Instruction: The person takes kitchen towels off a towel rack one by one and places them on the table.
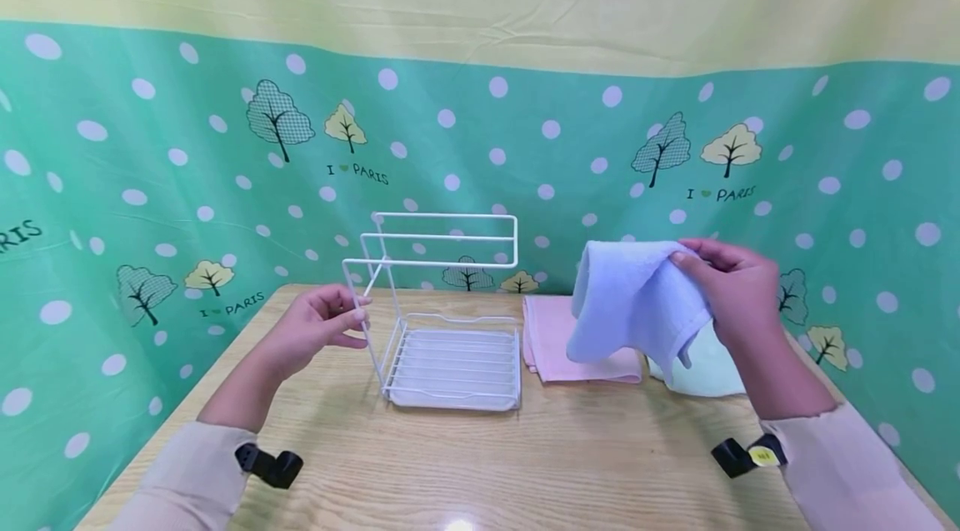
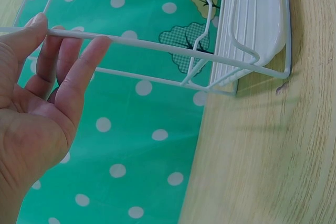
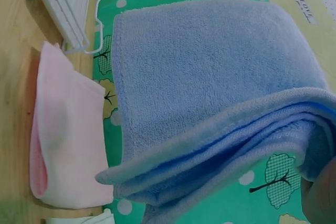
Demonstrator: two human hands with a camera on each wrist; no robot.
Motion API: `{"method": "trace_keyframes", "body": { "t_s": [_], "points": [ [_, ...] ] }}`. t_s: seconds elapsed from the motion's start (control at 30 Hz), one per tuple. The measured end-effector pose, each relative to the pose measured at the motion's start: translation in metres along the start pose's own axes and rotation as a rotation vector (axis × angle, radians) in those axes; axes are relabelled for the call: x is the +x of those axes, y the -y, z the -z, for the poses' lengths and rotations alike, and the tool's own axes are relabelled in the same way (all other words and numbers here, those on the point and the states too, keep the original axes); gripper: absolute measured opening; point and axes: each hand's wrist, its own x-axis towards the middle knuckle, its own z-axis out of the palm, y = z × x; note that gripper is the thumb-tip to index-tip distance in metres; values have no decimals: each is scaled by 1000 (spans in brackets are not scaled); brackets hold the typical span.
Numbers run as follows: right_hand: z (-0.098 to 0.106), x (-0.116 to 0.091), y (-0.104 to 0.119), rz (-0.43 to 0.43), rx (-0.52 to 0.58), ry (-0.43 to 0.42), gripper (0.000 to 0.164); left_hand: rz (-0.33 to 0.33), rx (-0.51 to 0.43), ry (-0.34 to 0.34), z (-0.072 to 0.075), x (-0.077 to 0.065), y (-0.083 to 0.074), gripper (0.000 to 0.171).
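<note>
A white wire rack (image 1: 441, 264) with a slatted base and tray stands on the table. My left hand (image 1: 322, 318) pinches its left front upright between thumb and fingers; the left wrist view shows the thumb and fingertips (image 2: 100, 45) around the thin bar. Off to the right, my right hand (image 1: 738, 285) holds a blue towel (image 1: 637, 289) by its upper right corner, raised over the table. The towel is folded in layers and droops from the grip. In the right wrist view it (image 3: 210, 72) fills the middle, while most of the hand is out of frame.
Beside the rack lies a folded pink towel (image 1: 551, 339). A pale green towel (image 1: 708, 364) lies right of it, partly covered by the blue one in the head view. A green polka-dot curtain (image 1: 525, 156) hangs behind the wooden table (image 1: 480, 464).
</note>
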Motion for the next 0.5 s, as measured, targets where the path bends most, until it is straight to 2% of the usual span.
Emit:
{"method": "trace_keyframes", "body": {
  "t_s": [0.2, 0.33, 0.5],
  "points": [
    [13, -16, -10, -20, -23, 104, 26, 6, 5, 8, -1, 0, -1, 22],
    [21, -27, -16, -14, -62, 183, 20, 8, 0, 5, -1, 1, -1, 20],
    [34, -42, -25, 10, -121, 228, 15, 13, -1, -2, -1, 0, -1, 14]
  ]
}}
